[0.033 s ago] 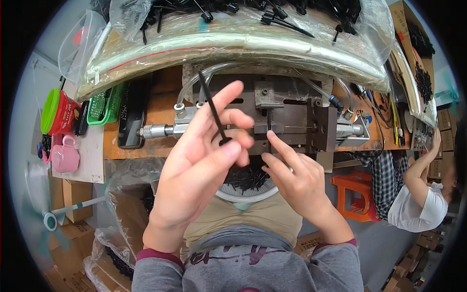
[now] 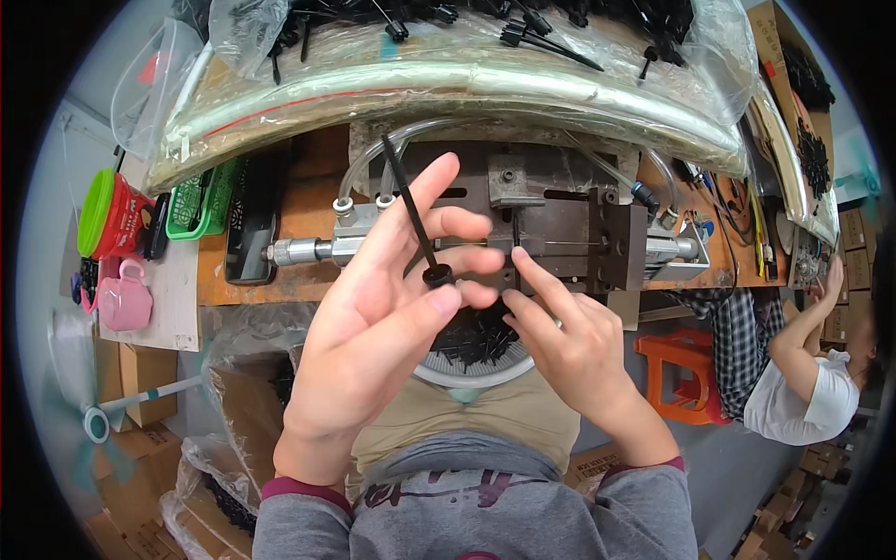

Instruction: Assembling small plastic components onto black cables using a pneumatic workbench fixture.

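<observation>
In my left hand (image 2: 359,327) a thin black plastic rod (image 2: 407,198) leans up and to the left, its round head (image 2: 436,275) held by the thumb and fingers. The index finger points up beside the rod, and the other fingers are loosely bent. My right hand (image 2: 571,343) is at the middle of a dark metal fixture (image 2: 560,210). Its index fingertip touches a second black rod (image 2: 516,227) lying upright in the picture there. The other right fingers are bent and apart, the thumb partly hidden.
A basin (image 2: 499,373) of black parts sits at my lap. Metal cylinders (image 2: 303,251) with clear hoses flank the fixture. Beyond lies a plastic-covered tray edge (image 2: 448,89) with loose black parts. A pink cup (image 2: 125,301) stands left; at right are an orange stool (image 2: 677,373) and another person (image 2: 807,392).
My left fingers have shifted slightly to the right, and the rod's round head now shows more fully. My right hand stays almost still. At right, the other person's arm has moved slightly.
</observation>
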{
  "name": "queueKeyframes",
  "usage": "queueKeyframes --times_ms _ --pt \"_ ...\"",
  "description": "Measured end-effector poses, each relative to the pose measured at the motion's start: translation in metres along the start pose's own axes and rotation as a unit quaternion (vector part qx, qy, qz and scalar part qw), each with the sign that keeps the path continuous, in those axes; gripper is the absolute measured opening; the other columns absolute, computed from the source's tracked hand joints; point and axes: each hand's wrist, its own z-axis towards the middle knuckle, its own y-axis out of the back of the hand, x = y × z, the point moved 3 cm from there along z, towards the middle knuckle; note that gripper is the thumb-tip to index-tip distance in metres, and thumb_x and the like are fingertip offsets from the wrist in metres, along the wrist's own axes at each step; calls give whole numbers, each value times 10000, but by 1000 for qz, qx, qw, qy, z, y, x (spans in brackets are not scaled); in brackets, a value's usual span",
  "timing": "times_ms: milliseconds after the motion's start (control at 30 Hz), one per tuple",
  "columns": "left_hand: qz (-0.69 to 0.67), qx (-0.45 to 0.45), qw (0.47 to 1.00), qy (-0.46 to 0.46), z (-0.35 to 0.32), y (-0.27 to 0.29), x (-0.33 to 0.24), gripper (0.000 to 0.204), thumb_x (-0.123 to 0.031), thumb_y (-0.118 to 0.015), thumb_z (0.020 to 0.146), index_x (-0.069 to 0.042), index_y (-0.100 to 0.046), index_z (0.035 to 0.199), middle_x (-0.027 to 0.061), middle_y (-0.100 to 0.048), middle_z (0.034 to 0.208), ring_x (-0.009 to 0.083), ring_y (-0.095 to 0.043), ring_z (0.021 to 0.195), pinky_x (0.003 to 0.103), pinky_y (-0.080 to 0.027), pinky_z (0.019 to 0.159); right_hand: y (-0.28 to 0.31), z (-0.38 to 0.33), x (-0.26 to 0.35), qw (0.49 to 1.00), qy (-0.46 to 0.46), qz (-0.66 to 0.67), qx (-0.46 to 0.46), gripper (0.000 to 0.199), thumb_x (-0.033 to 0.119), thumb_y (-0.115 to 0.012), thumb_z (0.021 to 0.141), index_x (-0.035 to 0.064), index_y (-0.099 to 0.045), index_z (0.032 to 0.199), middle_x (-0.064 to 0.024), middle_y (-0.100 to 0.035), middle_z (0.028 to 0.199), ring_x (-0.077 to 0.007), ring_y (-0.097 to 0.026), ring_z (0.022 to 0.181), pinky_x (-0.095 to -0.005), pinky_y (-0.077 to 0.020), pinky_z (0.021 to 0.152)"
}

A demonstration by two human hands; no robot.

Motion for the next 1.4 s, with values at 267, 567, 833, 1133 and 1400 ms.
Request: queueKeyframes --times_ms 267,567,833,1133,1400 --pt "276 -20 946 -166 -9 15 -8 477 76 -601 882 115 -509 1348 228 -617 1236 306 -704 1012 329 -583 881 6 15 2 1000 -2 -16 26 231 87 -662 700 40 -655 926 -173 -641 1245 -154 -594 554 -279 -516 564" --pt "572 32 769 -285 -18 15 26 371 22 -831 674 3 -725 1029 170 -646 1217 183 -670 787 289 -569 683 58 87 -34 991 -32 94 -92 195 92 -810 763 55 -735 939 -37 -717 897 -60 -548 594 -209 -397 502" --pt "726 64 611 -310 -8 0 70 247 -92 -774 726 -23 -706 954 132 -676 1234 172 -663 694 276 -519 620 57 198 -104 991 -112 -58 43 269 81 -719 726 -30 -718 971 -193 -724 900 -291 -715 835 -350 -563 764" --pt "740 66 599 -300 0 -3 68 266 -108 -786 705 -40 -715 952 132 -677 1237 166 -637 606 270 -500 581 76 174 -114 991 62 -95 -69 191 65 -732 785 10 -703 965 -39 -655 832 -154 -563 631 -264 -461 593" --pt "463 -3 852 -246 1 -8 36 395 -22 -820 740 9 -694 1113 156 -668 1196 176 -707 815 293 -590 686 50 61 -40 970 184 -27 -157 394 21 -669 690 -79 -687 1071 -163 -630 966 -267 -686 791 -319 -581 643"
